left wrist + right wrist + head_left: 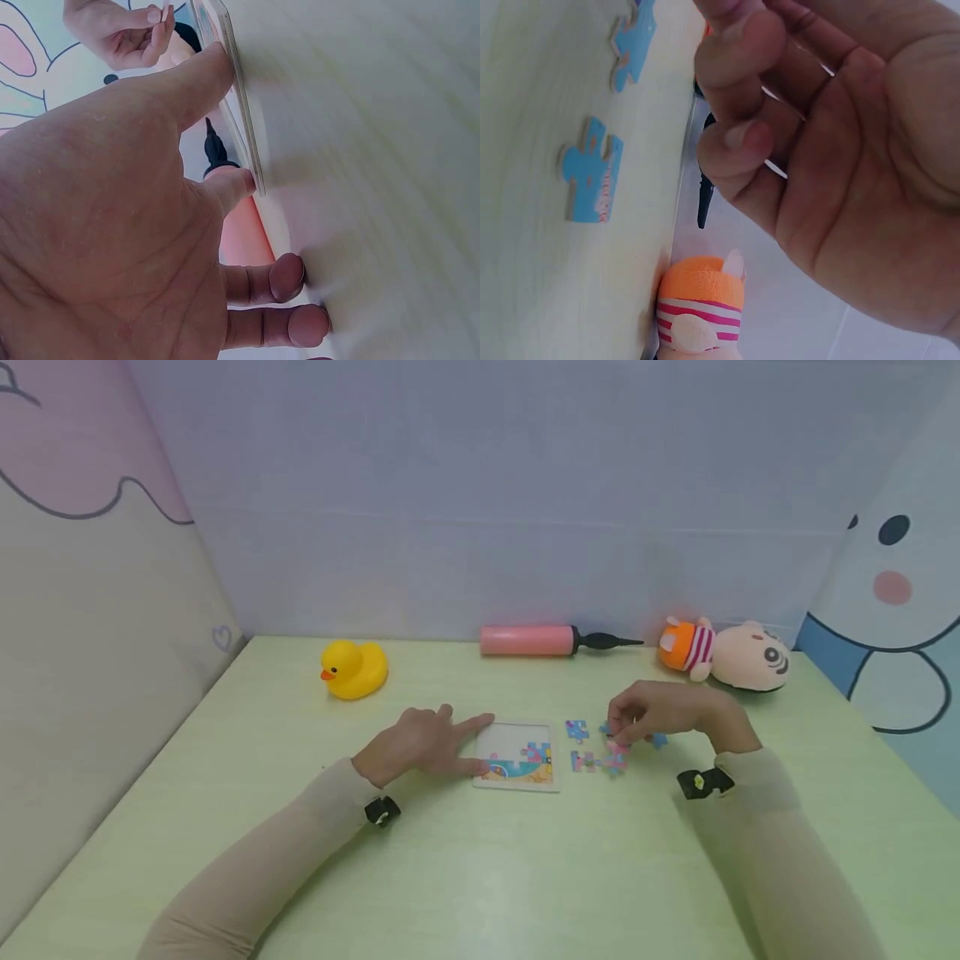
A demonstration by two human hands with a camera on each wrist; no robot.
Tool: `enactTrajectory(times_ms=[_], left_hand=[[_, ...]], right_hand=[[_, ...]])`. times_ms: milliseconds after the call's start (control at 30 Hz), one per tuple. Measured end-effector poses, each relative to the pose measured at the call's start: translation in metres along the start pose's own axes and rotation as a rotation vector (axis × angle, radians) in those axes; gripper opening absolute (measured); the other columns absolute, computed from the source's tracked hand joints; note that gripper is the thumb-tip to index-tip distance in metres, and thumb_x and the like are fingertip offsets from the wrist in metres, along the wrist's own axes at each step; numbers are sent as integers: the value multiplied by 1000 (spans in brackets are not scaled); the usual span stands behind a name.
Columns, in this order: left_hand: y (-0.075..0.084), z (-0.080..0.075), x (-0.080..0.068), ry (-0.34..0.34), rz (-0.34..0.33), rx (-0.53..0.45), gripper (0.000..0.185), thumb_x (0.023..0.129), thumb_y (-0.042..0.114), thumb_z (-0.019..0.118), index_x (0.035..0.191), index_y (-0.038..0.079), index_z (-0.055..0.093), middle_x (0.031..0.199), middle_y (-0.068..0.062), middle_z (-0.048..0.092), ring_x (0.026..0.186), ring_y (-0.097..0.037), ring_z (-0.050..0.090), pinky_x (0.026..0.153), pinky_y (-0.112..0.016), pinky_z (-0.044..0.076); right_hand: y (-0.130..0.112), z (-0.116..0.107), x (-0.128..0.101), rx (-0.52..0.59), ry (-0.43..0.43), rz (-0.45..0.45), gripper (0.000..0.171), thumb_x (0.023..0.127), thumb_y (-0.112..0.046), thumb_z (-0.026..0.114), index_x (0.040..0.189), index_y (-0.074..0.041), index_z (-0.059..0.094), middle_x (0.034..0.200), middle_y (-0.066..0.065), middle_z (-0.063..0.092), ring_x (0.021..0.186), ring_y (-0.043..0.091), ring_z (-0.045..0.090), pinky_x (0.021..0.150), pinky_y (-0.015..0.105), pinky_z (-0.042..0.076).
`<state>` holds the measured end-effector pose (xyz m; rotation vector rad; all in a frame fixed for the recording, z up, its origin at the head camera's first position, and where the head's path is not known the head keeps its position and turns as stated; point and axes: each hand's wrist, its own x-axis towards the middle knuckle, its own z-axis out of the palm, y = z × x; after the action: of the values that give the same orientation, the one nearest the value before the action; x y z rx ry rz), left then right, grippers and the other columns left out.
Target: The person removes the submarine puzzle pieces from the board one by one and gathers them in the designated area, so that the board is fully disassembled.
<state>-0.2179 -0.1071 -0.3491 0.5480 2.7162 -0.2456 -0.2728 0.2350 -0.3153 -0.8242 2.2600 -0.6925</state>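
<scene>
A shallow puzzle tray (517, 789) lies on the table, its lower part filled with joined pieces of a sea picture. My left hand (420, 739) is spread at the tray's left side, thumb and forefinger touching its edge; the left wrist view shows both tips against the tray rim (247, 127). To the right of the tray, my right hand (656, 708) pinches a thin puzzle piece (166, 10) between thumb and fingertips. Loose puzzle pieces (577, 730) lie around and below that hand, and two blue ones (592, 180) show in the right wrist view.
A yellow rubber duck (358, 670) sits at the back left. Along the back wall lies a pink hand pump (528, 641) with a black nozzle. An orange-and-striped plush toy (686, 646) rests at the back right. Walls border the table at left and back.
</scene>
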Motion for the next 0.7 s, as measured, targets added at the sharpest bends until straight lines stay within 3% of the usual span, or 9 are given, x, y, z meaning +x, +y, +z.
enactTrajectory(times_ms=[233,700], left_hand=[[1,-1,-1,-10,-5,0,84,90,79,38,160,41,12,138,-21,47,84,-28,56,70,-35,44],[0,-3,0,-20,-3,-8,84,91,79,39,160,41,11,139,-20,46,86,-28,56,70,-36,44]], right_hand=[[5,-1,1,21,-21,4,7,93,-10,70,90,-7,64,80,1,57,68,15,51,61,28,44],[10,-2,5,-59,-30,9,7,92,-7,70,89,-9,64,81,1,57,76,16,52,67,26,43]])
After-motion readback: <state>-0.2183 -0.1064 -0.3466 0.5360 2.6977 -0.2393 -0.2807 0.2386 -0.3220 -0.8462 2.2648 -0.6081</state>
